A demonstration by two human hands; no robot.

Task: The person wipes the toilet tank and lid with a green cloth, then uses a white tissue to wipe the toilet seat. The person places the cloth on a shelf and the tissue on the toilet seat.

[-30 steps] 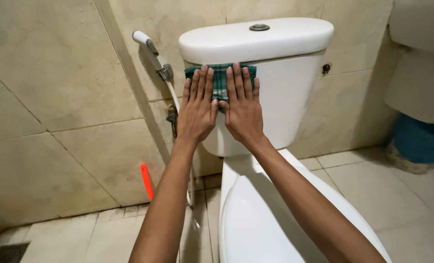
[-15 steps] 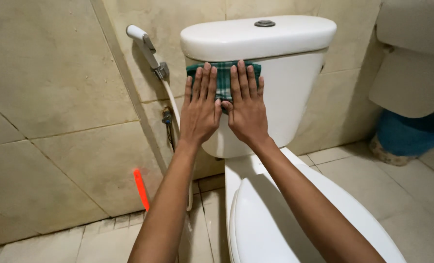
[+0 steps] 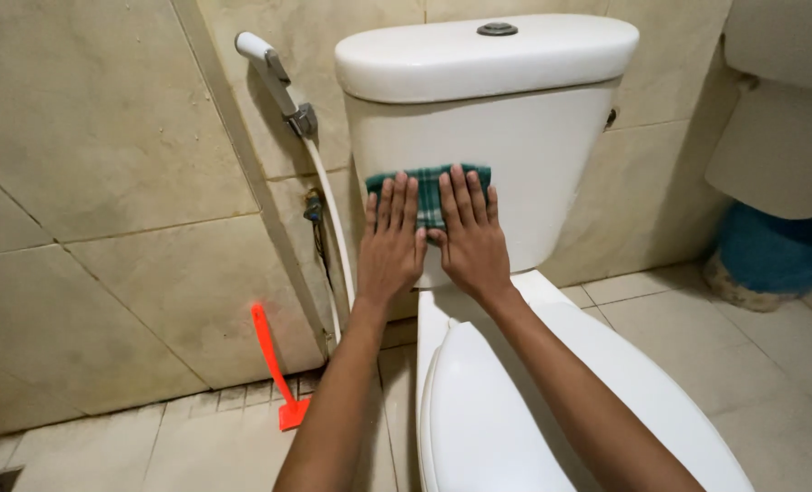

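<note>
Tiled bathroom: green checked cloth now pressed lower on toilet tank front by flat left hand and right hand, side by side.

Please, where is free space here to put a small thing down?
The closed toilet lid is bare between the forearms. The tank lid is free left of the flush button. Floor tiles right of the bowl are open. The tank front is crowded: both hands press the green cloth.
</note>
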